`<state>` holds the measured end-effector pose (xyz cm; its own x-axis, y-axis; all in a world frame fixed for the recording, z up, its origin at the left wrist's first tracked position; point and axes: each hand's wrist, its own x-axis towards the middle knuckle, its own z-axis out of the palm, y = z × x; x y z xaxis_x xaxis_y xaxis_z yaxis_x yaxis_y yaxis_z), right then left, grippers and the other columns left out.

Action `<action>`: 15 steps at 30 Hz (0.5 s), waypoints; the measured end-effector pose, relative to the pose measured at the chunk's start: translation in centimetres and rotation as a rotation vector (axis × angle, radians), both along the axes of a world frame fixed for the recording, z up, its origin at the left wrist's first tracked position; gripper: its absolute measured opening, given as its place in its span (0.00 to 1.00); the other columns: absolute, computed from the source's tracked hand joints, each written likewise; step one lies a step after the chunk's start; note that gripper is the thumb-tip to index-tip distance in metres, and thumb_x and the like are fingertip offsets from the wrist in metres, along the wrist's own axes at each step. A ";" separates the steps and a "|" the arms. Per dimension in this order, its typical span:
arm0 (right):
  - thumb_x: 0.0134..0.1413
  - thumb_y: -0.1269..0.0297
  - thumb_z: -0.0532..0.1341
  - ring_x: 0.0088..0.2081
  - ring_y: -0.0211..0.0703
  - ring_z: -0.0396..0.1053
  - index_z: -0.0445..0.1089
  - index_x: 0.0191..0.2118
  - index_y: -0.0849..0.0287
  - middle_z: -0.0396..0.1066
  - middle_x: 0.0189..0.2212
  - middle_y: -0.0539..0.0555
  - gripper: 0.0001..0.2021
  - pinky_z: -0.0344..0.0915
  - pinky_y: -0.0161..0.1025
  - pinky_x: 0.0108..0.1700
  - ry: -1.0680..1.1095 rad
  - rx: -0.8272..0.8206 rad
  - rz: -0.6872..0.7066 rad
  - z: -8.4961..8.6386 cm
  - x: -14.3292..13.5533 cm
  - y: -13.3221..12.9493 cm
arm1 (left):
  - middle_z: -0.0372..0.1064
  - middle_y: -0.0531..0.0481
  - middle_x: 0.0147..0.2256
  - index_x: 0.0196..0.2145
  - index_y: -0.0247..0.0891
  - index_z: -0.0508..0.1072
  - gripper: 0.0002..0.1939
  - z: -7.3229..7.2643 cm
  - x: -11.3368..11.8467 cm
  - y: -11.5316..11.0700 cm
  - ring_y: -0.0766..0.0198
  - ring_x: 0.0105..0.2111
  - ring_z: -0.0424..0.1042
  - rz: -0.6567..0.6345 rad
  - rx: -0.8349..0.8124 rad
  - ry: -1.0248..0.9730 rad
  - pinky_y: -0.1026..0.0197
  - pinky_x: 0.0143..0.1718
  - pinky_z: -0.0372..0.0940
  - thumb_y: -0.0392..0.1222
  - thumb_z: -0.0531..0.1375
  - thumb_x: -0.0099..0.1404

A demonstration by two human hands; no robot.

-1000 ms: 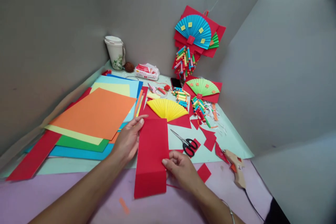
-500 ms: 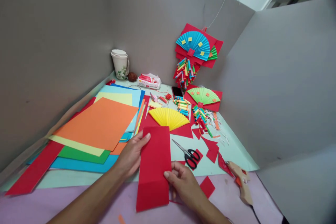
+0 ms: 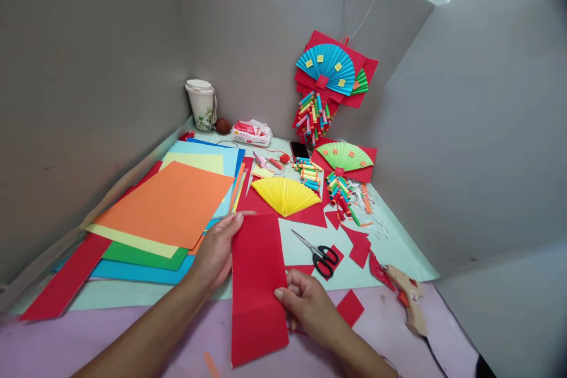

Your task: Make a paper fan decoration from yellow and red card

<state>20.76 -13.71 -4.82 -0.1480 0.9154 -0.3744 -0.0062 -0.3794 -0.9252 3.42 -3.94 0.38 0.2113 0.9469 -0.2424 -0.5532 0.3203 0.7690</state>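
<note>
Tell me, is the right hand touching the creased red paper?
Touching: the head view shows the right hand holding the creased red paper, fingers lapping over its right edge.

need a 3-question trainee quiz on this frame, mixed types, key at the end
1. True or false: the left hand and the right hand both hold the red card.

2. Multiple choice: what colour is the fan nearest the red card?
A) blue
B) green
C) yellow

3. Fill in: the tool lying to the right of the scissors is a ____.

Key:
1. True; each hand grips one side edge of it.
2. C; it lies just beyond the card's far end.
3. glue gun
</note>
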 end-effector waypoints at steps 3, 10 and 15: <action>0.50 0.52 0.64 0.13 0.30 0.57 0.61 0.29 0.57 0.63 0.13 0.42 0.15 0.49 0.28 0.16 -0.013 -0.002 0.010 0.2 0.0 -0.1 | 0.79 0.49 0.30 0.43 0.35 0.76 0.16 -0.4 0.1 -0.1 0.59 0.27 0.78 0.028 0.033 -0.012 0.63 0.27 0.71 0.43 0.67 0.58; 0.53 0.52 0.62 0.14 0.30 0.57 0.62 0.29 0.58 0.63 0.15 0.43 0.15 0.49 0.28 0.17 -0.066 0.011 0.042 0.6 -0.1 -0.3 | 0.79 0.48 0.30 0.44 0.35 0.75 0.16 -0.6 0.1 0.0 0.58 0.29 0.78 0.006 0.037 -0.003 0.63 0.27 0.70 0.45 0.66 0.60; 0.54 0.52 0.61 0.15 0.31 0.57 0.62 0.28 0.58 0.63 0.15 0.44 0.15 0.50 0.29 0.17 -0.076 0.032 0.056 0.5 0.0 -0.3 | 0.80 0.46 0.31 0.46 0.35 0.75 0.19 -0.7 -0.2 0.2 0.59 0.27 0.78 -0.047 0.000 0.024 0.62 0.29 0.71 0.45 0.67 0.59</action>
